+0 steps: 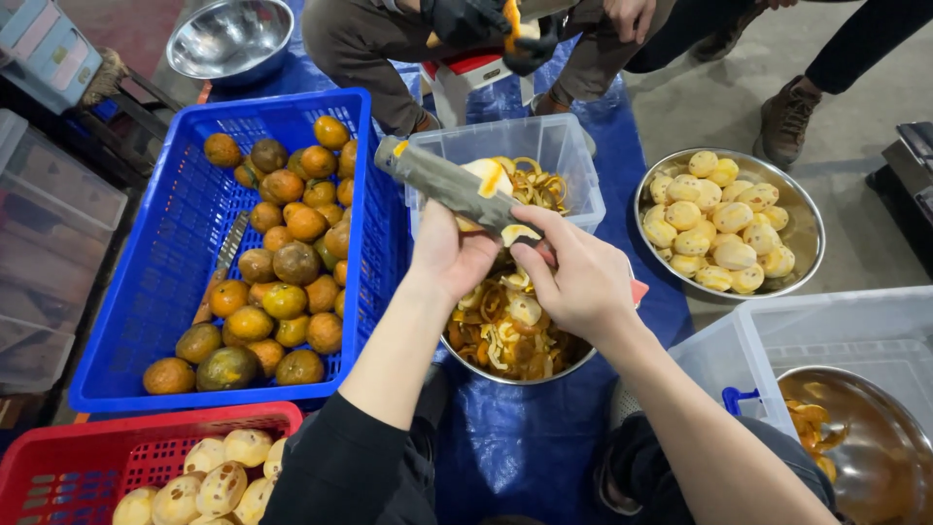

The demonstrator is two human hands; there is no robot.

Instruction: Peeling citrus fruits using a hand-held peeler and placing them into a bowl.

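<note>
While the camera looked down over the work area, a red crate (58,457) sat at the lower left holding pale peeled fruit (209,481), and above it a blue crate (146,292) held a heap of unpeeled oranges (287,262), some orange and some greenish-brown, with a knife (222,267) lying along their left side. A steel bowl (230,39) stood beyond the blue crate at the top. Near the middle, the left hand (452,258) was closed around a grey-handled peeler (447,185) that pointed up and to the left, its handle crossing the rim of a clear plastic tub (525,146) filled with curls of peel. Just to the right, the right hand (578,277) was closed on a partly peeled fruit (518,235), pinching it with thumb and fingers, and most of the fruit was hidden by the fingers. Both hands hovered above a steel bowl of peelings (505,335) resting on a blue tarp (525,437). Farther right, a round steel tray (807,228) carried a pile of peeled yellow fruit (714,228). At the lower right, a clear bin (836,331) held another steel bowl (875,457) with a few scraps of peel. At the top, another person's gloved hands (486,24) held a fruit above a small stool.
</note>
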